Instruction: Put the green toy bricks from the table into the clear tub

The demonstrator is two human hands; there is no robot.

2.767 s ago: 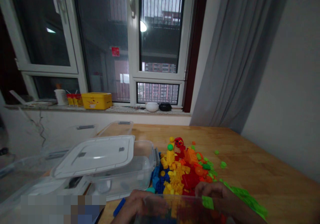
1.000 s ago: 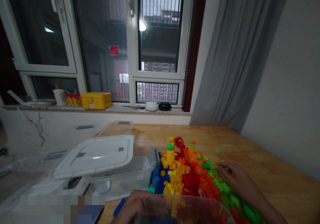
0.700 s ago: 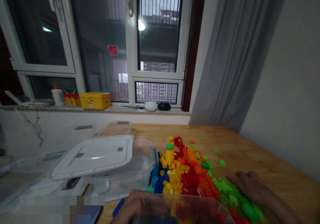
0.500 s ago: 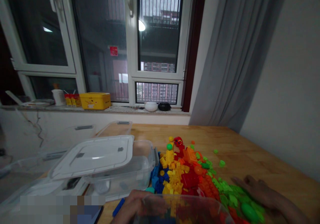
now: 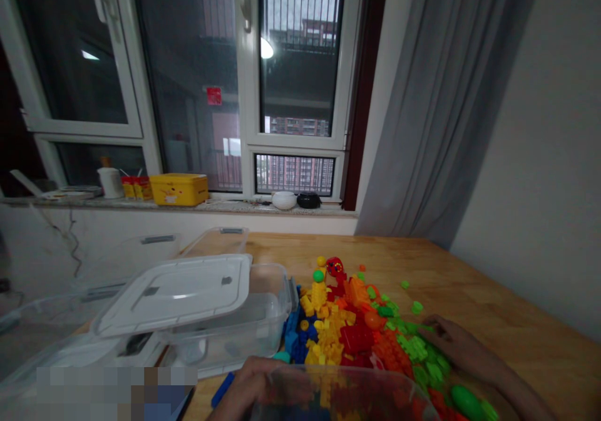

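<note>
At the bottom centre my left hand (image 5: 251, 383) is closed on the rim of a clear plastic bin (image 5: 361, 374), whose near part lies below the view. My right hand (image 5: 457, 343) rests at the right side of the pile, fingers extended against the light green toy blocks (image 5: 432, 364). Red blocks (image 5: 357, 339), yellow blocks (image 5: 328, 330), orange blocks (image 5: 392, 349) and blue blocks (image 5: 295, 336) lie beside them, grouped roughly by colour. A green egg-shaped piece (image 5: 466, 401) sits near my right wrist.
Left of the pile stands another clear bin (image 5: 267, 339), with a white lid (image 5: 188, 289) tilted across it. A blue stick-like piece (image 5: 222, 389) lies by my left hand. A few green pieces (image 5: 417, 307) are scattered on the wooden table (image 5: 493, 289). A yellow box (image 5: 179, 190) stands on the windowsill.
My right hand has moved left and slightly away from me, and the green blocks by it are bunched closer to the orange ones. My left hand and the bin look unmoved.
</note>
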